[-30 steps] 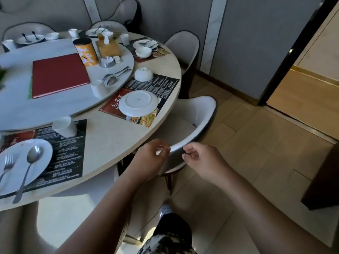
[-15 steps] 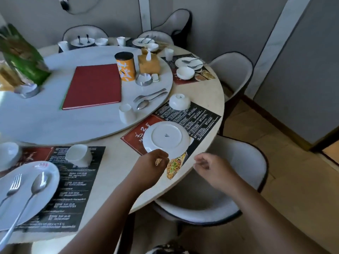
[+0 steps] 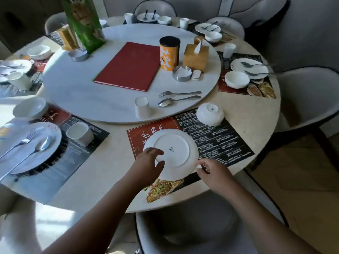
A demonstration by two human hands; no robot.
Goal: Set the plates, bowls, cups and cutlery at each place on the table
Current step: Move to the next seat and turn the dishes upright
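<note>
White plate (image 3: pixel 176 143): left hand (image 3: pixel 149 166), right hand (image 3: pixel 214 173) grip rim.

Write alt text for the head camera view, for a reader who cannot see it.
A person's left hand and right hand grip the rim of an upside-down white plate on the nearest placemat of a round table. An overturned bowl sits beyond it; an overturned cup, fork and spoon rest on the turntable. Other places are already set.

Dim, soft-focus wide-angle view with bowed edges; daylight from the left of the frame glares on the plate (image 3: pixel 27 143) at left.
</note>
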